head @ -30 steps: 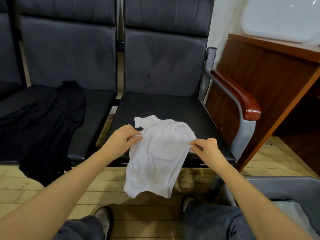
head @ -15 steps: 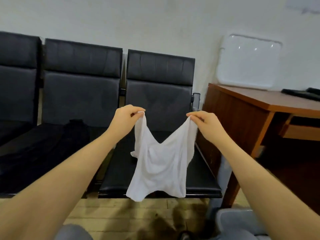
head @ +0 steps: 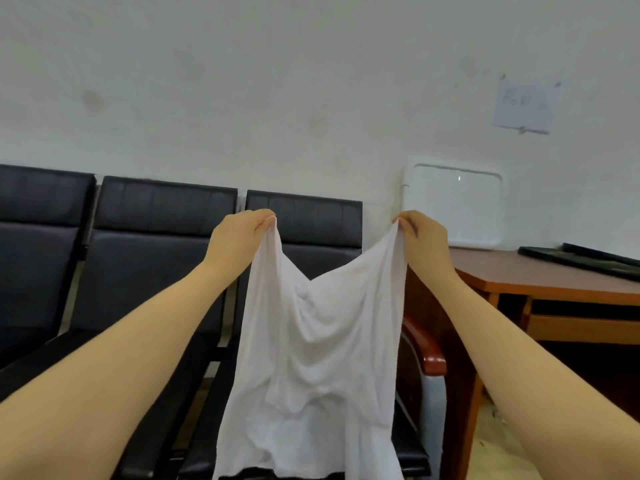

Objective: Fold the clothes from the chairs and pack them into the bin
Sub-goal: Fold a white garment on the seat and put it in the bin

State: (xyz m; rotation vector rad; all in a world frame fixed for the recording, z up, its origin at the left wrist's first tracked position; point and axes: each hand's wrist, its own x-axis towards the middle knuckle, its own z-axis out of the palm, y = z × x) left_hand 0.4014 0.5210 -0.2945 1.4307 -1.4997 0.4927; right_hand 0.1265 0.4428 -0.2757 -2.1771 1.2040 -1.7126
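Note:
A small white garment (head: pixel 311 358) hangs in the air in front of the row of black chairs (head: pixel 156 244). My left hand (head: pixel 239 237) pinches its upper left corner. At the same height, my right hand (head: pixel 420 237) pinches the upper right corner. The cloth sags in a V between the two hands and its lower edge reaches the bottom of the view. The bin and the dark garment are out of view.
A wooden desk (head: pixel 540 282) stands to the right of the chairs, with a dark flat object (head: pixel 581 259) on it. A chair armrest with a red-brown wooden top (head: pixel 427 348) sits between chair and desk. A white panel (head: pixel 457 206) leans against the wall.
Both hands lifted the white garment off the right chair seat and raised it high, spreading further apart. The camera tilted up, so the floor, bin and dark garment left the view.

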